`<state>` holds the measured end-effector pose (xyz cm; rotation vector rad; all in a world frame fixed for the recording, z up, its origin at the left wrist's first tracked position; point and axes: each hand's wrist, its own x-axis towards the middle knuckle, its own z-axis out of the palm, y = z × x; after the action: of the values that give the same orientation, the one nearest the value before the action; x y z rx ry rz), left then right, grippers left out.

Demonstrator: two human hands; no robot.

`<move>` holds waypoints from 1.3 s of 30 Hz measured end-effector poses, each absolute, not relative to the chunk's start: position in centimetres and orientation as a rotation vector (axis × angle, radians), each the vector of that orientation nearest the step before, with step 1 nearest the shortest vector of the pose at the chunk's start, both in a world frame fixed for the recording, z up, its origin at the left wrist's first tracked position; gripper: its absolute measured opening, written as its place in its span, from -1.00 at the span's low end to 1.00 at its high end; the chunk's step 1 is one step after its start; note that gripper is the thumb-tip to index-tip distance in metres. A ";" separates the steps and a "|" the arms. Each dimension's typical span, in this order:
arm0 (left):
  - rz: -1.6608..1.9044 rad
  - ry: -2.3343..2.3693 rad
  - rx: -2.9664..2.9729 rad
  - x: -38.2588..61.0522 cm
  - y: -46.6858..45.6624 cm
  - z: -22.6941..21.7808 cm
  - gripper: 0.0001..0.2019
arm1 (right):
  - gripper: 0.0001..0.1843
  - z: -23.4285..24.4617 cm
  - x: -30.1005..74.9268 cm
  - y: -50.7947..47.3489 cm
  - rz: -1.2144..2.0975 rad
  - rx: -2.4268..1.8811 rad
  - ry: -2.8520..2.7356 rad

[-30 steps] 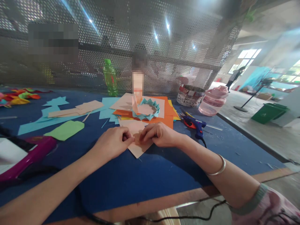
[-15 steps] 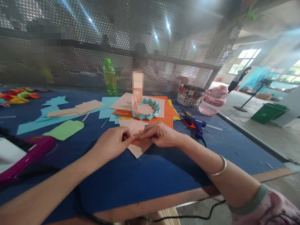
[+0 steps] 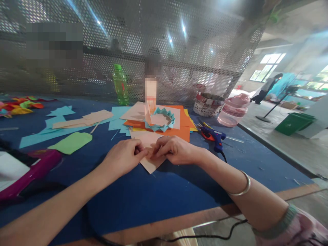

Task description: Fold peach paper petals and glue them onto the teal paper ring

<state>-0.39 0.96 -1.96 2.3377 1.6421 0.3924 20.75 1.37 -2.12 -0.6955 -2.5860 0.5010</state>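
A pale peach sheet of paper [image 3: 151,164] lies on the blue table top [image 3: 159,194] in front of me. My left hand [image 3: 124,157] is closed, its fingertips pinching the paper's left part. My right hand [image 3: 175,149] is closed too, fingers curled and pressing the same sheet from the right; the two hands meet fingertip to fingertip. Just beyond them a teal folded paper ring [image 3: 160,119] sits on a stack of orange and peach sheets [image 3: 183,123].
A blue glue gun [image 3: 214,136] lies right of the stack, with a pink plastic jar [image 3: 232,112] and a woven basket [image 3: 207,104] behind. A green bottle [image 3: 120,85] stands by the perforated metal screen. Paper scraps, a green piece [image 3: 70,142] and a magenta tool [image 3: 33,169] lie left.
My hands stay on the peach paper; the right fingers have shifted slightly along it. A person far off on the right has walked further right.
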 end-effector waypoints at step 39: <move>0.554 1.445 2.416 -1.0 0.9 -2.6 -0.90 | -0.50 -2.1 20.7 1.1 0.505 -0.705 -2.601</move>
<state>-0.96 0.89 -2.61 2.4157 1.4453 0.5542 20.71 1.06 -2.11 -0.7049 -2.6008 0.5053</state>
